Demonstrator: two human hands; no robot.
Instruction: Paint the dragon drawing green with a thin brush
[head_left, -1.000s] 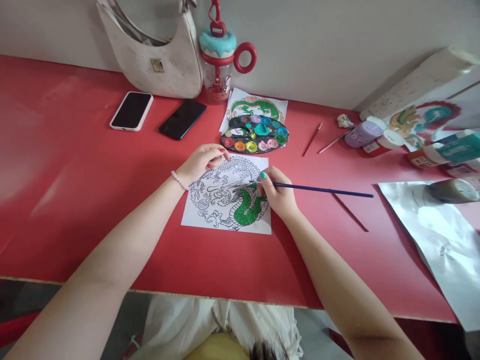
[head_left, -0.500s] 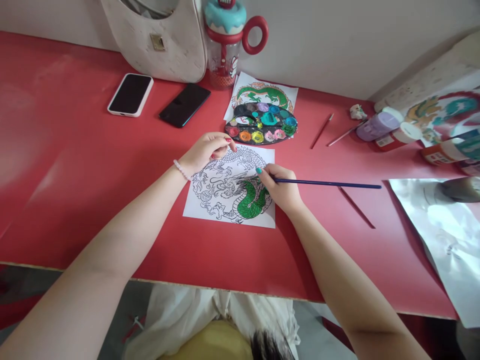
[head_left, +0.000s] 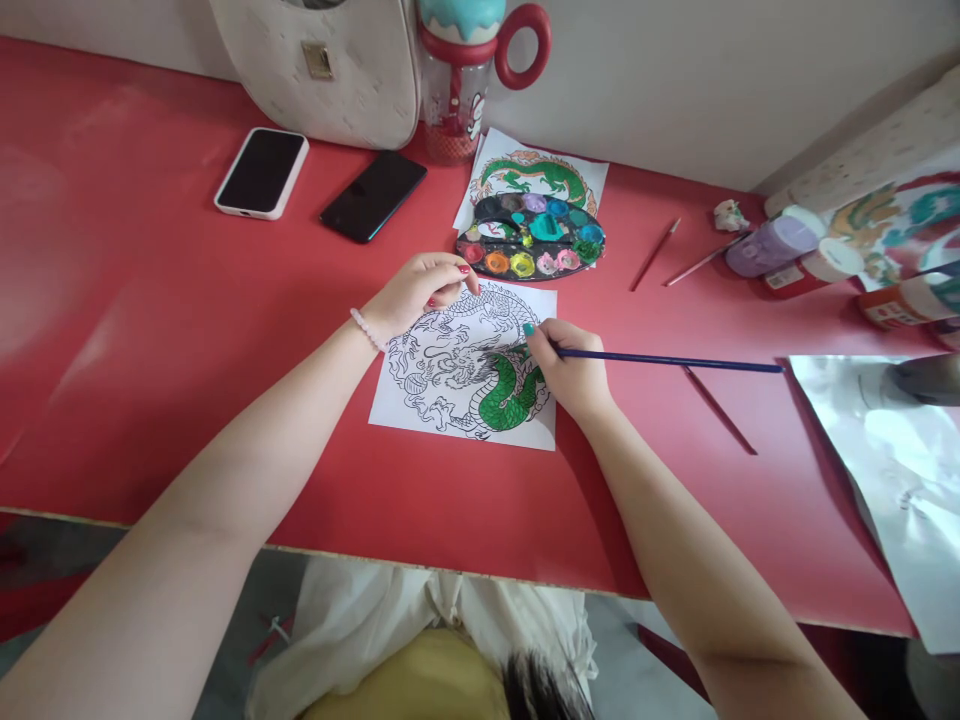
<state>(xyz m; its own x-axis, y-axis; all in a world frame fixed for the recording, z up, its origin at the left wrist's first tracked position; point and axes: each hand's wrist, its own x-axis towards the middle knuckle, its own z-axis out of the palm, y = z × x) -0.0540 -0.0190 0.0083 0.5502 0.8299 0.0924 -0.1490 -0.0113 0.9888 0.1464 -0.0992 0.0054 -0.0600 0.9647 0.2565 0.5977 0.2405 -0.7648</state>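
Note:
A sheet of white paper [head_left: 405, 408] with a line-drawn dragon lies on the table, part of its body painted green. My left hand [head_left: 421, 290] rests at the sheet's upper left edge, fingers loosely bent and a little apart, holding nothing. On the right side of the drawing, my right hand [head_left: 574, 370] is closed round a paintbrush with a long blue handle [head_left: 675, 361]. The handle points right; the hand hides the bristle end. Just above the sheet sits a dark oval paint palette [head_left: 512, 272] with several wells of colour, partly covering a painted dragon picture [head_left: 517, 150].
Two phones [head_left: 262, 172] [head_left: 375, 196], a white handbag [head_left: 352, 95] and a red-handled cup [head_left: 457, 105] stand at the back. Thin brushes [head_left: 720, 410] [head_left: 655, 254] lie to the right, near paint bottles [head_left: 776, 242] and a silvery sheet [head_left: 892, 500]. The red table's front edge [head_left: 450, 573] is close to me.
The view has shifted slightly, so the table items sit a bit higher and to the right. My right hand still grips the paintbrush; my left hand stays by the paper's upper edge.

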